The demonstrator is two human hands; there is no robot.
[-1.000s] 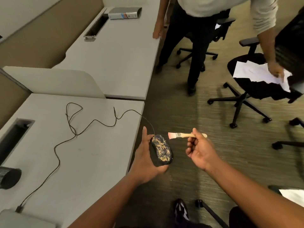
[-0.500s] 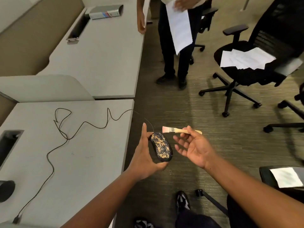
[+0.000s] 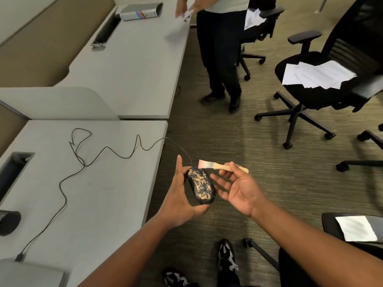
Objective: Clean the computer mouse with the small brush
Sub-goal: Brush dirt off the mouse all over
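Observation:
A black computer mouse (image 3: 201,186) speckled with tan crumbs rests in my left hand (image 3: 179,198), held just past the desk's right edge over the carpet. Its thin black cable (image 3: 103,152) trails left in loops across the grey desk (image 3: 93,199). My right hand (image 3: 238,188) is palm up beside the mouse, pinching the wooden handle of a small brush (image 3: 219,165) between thumb and fingertips. The pink bristles point left and hover just above the front end of the mouse.
Another person (image 3: 219,54) stands ahead by a second desk (image 3: 132,65) that carries a box (image 3: 141,12). A black office chair (image 3: 323,79) with papers sits at right, another chair with a sheet (image 3: 354,228) at lower right. A dark cylinder (image 3: 9,222) lies on the desk's left.
My right hand has opened its lower fingers and turned palm up, keeping the brush pinched. Both hands stay close together. The other person has straightened up and stepped toward the far desk.

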